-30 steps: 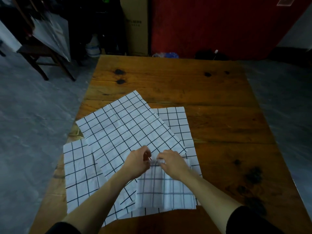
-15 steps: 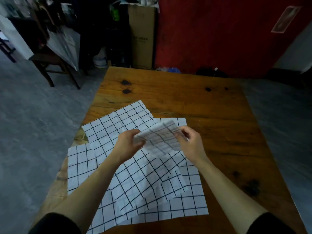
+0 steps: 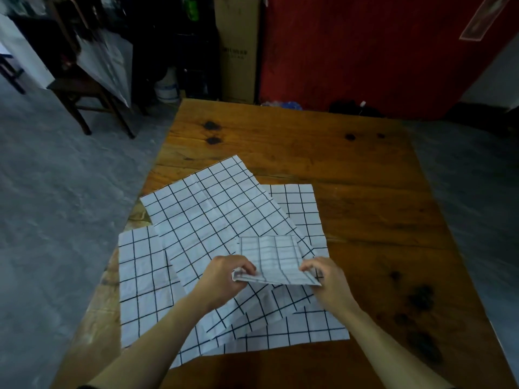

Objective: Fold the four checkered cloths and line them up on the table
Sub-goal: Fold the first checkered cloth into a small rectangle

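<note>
A small folded checkered cloth [image 3: 276, 259] is held just above the pile, its far edge pointing away from me. My left hand [image 3: 224, 279] pinches its near left corner and my right hand [image 3: 327, 279] pinches its near right corner. Under it lie three unfolded white cloths with black grid lines: a tilted top cloth [image 3: 216, 220], a left cloth [image 3: 140, 279] and a bottom cloth [image 3: 300, 206] that shows at the right and near edges. They overlap on the left half of the wooden table [image 3: 365, 192].
The table's right half and far end are bare wood with dark knots. Beyond the far edge stand a cardboard box [image 3: 238, 49] and a red wall [image 3: 365, 51]. A dark wooden chair [image 3: 84, 91] stands on the grey floor at the far left.
The folded cloth lay flat near me a second ago. Both hands lifted it, and now it is lower and closer to me, with the hands on its near corners.
</note>
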Tool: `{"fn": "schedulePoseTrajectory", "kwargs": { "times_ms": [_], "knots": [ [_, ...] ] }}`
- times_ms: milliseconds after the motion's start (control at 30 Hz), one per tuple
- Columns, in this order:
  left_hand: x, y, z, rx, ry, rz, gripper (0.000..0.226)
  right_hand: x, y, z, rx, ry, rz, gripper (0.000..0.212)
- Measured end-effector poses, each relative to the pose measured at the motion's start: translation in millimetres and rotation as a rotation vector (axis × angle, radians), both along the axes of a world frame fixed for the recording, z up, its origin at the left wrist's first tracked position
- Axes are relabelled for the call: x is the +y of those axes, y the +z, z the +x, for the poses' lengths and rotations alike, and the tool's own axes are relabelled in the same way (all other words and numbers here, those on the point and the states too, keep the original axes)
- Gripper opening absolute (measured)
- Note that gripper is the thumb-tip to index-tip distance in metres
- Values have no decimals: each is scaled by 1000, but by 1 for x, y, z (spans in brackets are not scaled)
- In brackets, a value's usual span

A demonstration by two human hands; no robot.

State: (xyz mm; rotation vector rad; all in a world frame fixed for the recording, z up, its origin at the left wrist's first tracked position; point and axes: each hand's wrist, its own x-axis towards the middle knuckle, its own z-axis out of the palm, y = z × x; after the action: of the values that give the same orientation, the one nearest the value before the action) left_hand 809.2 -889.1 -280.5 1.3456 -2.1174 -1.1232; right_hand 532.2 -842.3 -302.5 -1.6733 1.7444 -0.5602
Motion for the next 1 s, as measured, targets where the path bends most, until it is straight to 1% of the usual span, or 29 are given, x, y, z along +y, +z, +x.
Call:
{"fn": "schedulePoseTrajectory", "kwargs": {
  "times_ms": [33,133,200,267,333,400,467,533,600,733,833,900,967,1000],
  "knots": [
    [5,-5,0,-7,2,31,17,6,-6,1,3,-17,38,38],
    [11,-13,0,-11,33,108,7,12,-18,3,0,-30,102,16],
    [10,-15,-1,-26,97,129,8,9,-19,4,-34,-61,141,9],
    [5,-20,-1,-63,173,145,7,4,-18,5,-65,-108,148,12],
    [-2,-24,-1,-90,238,179,12,-3,-19,6,-86,-143,137,15],
    [-7,-26,-2,-87,297,200,14,-13,-18,8,-102,-180,154,12],
    [-10,-26,-5,-71,396,136,16,-21,-21,12,-71,-247,155,7],
    [-10,-25,-9,-57,513,60,32,-26,-25,16,6,-318,145,20],
    [-10,-26,-11,-76,553,28,44,-28,-26,20,88,-305,124,31],
    [-6,-33,-15,-215,375,-101,43,-25,-27,28,193,-142,51,32],
    [-2,-44,-22,-353,176,-202,43,-24,-34,32,256,41,18,41],
    [4,-52,-33,-494,29,-211,52,-24,-36,39,297,162,41,50],
    [6,-59,-43,-618,-98,-219,66,-25,-40,47,439,250,-40,59],
    [5,-61,-46,-676,-150,-212,69,-26,-40,52,516,263,-70,64]
  ]
}}
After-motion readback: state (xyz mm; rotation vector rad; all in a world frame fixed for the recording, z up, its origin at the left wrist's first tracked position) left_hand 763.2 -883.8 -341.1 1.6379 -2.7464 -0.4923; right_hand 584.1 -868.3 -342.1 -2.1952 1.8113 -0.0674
